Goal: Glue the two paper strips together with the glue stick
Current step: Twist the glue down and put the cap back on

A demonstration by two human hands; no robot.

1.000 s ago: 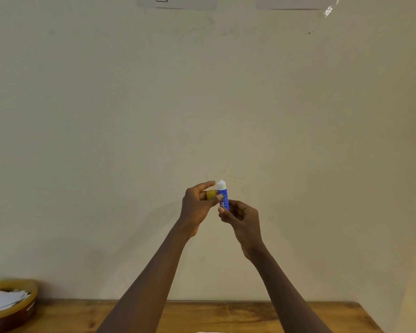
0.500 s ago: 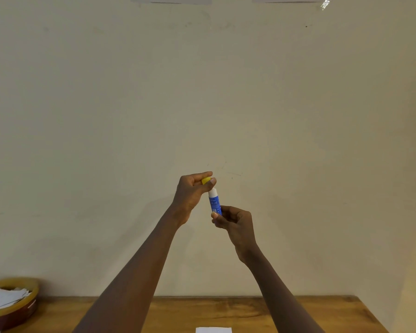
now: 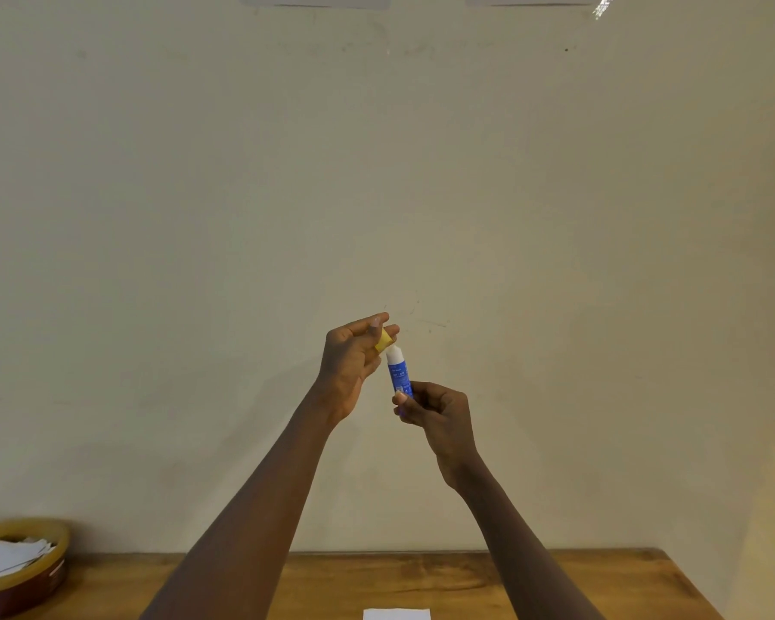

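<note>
I hold a blue glue stick (image 3: 398, 373) upright in front of the wall, its white tip bare. My right hand (image 3: 439, 416) grips the lower end of the tube. My left hand (image 3: 352, 360) pinches the yellow cap (image 3: 383, 341) just above and left of the white tip, apart from it. A white paper strip (image 3: 396, 614) lies on the wooden table (image 3: 555, 588) at the bottom edge of the view; only its top edge shows. A second strip is not visible.
A round brown and yellow bowl (image 3: 28, 575) holding several white paper pieces sits at the table's far left, against the pale wall (image 3: 376, 172). The table's right edge ends near the right side of the view.
The yellow cap was beside the tube's middle a second ago; my left hand has carried it up to just above the tip. Both hands sit lower in view as the head tilted down.
</note>
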